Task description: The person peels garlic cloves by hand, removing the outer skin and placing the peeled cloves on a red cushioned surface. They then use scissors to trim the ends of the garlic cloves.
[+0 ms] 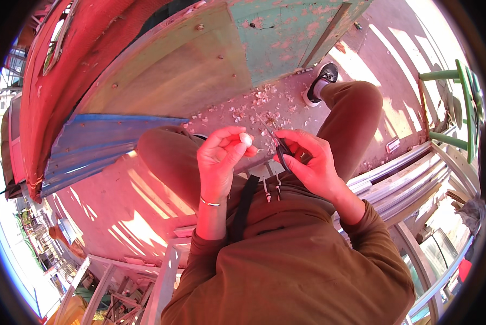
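Observation:
Between the thumb and fingers of my left hand (217,162) is a small, white, rounded piece that looks like a garlic clove (245,140). My right hand (317,165) is closed around black-handled scissors (281,154), with fingers at the loops. Their thin blades point up and away, a little to the right of the clove and apart from it. Both hands are in front of my lap, close together. Pale, papery skins (262,98) lie scattered on the floor beyond them, between my feet.
A worn wooden panel (172,76), brown and green, stands ahead with a blue corrugated sheet (102,143) by its lower left. Red cloth (86,70) hangs at the left. A green chair (465,108) is on the right, above stacked pale frames (405,181).

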Available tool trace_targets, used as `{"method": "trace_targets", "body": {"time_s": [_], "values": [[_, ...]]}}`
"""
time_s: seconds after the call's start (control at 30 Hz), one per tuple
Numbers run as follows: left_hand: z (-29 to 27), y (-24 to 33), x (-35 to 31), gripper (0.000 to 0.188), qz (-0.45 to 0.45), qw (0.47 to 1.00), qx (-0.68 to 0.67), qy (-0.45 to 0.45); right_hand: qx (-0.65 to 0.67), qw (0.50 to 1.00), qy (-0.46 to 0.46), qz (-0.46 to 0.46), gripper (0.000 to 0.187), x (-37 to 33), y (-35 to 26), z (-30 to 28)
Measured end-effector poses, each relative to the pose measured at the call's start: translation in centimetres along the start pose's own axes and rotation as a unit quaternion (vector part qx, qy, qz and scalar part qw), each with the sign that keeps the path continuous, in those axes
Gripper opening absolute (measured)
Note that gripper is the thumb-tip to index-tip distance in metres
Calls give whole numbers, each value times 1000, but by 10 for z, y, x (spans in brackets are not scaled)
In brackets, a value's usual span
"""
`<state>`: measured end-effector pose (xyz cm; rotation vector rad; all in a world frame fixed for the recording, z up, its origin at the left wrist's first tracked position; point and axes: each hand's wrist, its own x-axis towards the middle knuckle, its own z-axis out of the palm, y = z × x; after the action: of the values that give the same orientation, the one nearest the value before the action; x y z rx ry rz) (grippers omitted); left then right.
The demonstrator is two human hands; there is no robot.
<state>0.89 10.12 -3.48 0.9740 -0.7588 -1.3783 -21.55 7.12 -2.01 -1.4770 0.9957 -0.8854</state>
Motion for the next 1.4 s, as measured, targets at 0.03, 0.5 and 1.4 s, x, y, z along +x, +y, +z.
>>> {"method": "trace_targets", "body": {"time_s": [0.03, 0.5, 1.4], "values": [[-1, -1, 0, 30, -7, 1000, -14, -2, -53, 998, -7, -11, 53, -1, -5, -2], [0, -6, 0, 32, 31, 999, -17, -11, -234, 959, 18, -158, 54, -2, -5, 0], [0, -5, -2, 30, 72, 997, 8, 23, -258, 946, 59, -189, 55, -5, 1, 10]]}}
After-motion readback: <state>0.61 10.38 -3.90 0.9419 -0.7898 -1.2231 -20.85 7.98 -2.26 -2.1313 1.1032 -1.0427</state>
